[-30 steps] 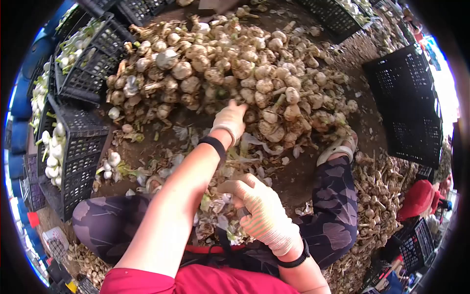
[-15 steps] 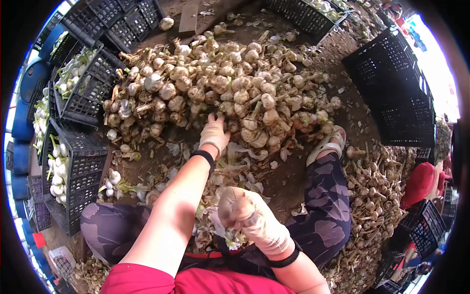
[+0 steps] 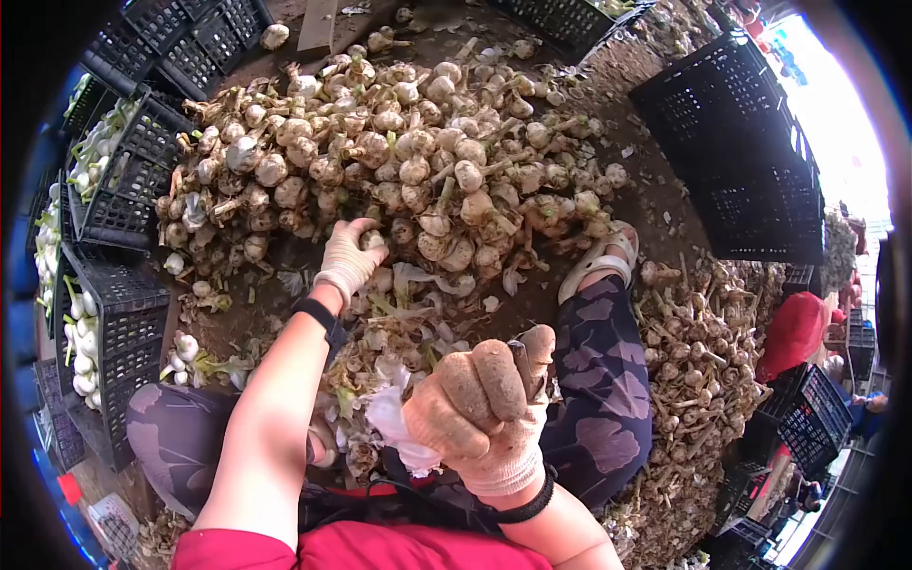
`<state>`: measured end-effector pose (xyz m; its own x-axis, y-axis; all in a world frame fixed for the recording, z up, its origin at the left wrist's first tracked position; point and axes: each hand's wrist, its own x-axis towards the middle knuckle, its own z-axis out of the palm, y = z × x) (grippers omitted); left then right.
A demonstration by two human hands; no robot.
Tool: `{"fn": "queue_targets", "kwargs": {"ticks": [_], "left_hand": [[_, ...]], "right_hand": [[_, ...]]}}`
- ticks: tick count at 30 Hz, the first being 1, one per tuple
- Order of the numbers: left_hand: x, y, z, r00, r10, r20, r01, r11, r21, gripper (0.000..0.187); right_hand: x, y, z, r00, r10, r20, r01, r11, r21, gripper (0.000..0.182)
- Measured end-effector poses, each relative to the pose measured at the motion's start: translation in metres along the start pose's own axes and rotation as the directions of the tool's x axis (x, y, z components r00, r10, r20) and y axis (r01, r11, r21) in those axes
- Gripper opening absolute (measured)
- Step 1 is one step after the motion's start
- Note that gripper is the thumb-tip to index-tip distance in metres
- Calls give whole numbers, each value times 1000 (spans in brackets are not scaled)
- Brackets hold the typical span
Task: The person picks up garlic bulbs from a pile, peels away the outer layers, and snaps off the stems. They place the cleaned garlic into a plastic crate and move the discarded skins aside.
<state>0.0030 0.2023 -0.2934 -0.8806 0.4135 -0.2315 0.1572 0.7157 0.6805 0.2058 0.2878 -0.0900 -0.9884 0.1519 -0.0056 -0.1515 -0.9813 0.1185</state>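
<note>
The garlic bulb (image 3: 372, 239) at the near edge of the garlic pile (image 3: 408, 161) looks light, firm, papery-skinned and dirt-dusted, best pinched round its body. The gloved left hand (image 3: 347, 255) closes on it; the right hand (image 3: 484, 404) is fisted round a small blade, peelings (image 3: 399, 328) between.

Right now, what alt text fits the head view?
A seated person's gloved left hand grasps a bulb at the edge of a big garlic pile, while the gloved right hand grips a small tool. Black crates stand around.
</note>
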Motion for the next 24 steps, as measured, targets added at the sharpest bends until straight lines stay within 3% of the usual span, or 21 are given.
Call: {"fn": "queue_targets", "kwargs": {"ticks": [1,2,3,4,5,7,9,10,11,13,14,15,17,19,22,24], "left_hand": [[4,-13,0,996,-16,85,55,872,-487,47],[-8,4,-15,980,-86,181,193,648,-737,35],[-26,30,-39,950,-114,289,311,341,-887,24],[-38,41,-58,920,53,388,371,194,-908,17],[-56,65,-77,926,76,369,339,257,-905,17],[-86,99,-103,928,107,357,296,370,-881,19],[-115,127,-135,918,202,341,173,568,-805,21],[-130,150,-153,923,211,322,78,716,-693,22],[-138,158,-160,911,312,269,-80,774,-628,21],[-143,156,-162,840,509,188,-360,782,-509,21],[-150,167,-169,860,386,334,-171,834,-525,24],[-152,166,-167,828,458,324,-303,851,-428,25],[-156,160,-156,789,561,250,-400,778,-485,25],[-154,152,-150,759,623,187,-482,732,-481,23],[-155,153,-152,827,489,278,-196,713,-673,21],[-154,156,-153,824,507,254,-216,695,-686,19]], "right_hand": [[-2,3,0,992,-60,-108,75,988,136,49],[-1,5,3,993,-86,-76,95,987,127,51],[2,3,5,995,-78,-68,86,987,134,51],[7,0,7,1000,0,-2,0,999,39,53],[8,-1,8,995,84,57,-80,995,-63,55],[5,4,3,996,73,57,-64,986,-152,56],[6,13,6,936,-167,-310,23,908,-418,59],[4,7,-14,961,-167,-218,24,842,-539,60],[6,12,-13,927,-295,-230,58,722,-690,67],[5,16,-15,928,-299,-222,54,699,-713,78],[6,16,-20,962,-235,-140,60,680,-731,90],[5,18,-22,964,-225,-142,51,680,-731,90],[5,22,-22,973,-195,-127,16,599,-801,98],[6,24,-17,976,-151,-157,-17,666,-746,108],[8,24,-12,980,-111,-167,-57,646,-761,117],[12,23,-14,985,-87,-150,-60,639,-767,118]]}}
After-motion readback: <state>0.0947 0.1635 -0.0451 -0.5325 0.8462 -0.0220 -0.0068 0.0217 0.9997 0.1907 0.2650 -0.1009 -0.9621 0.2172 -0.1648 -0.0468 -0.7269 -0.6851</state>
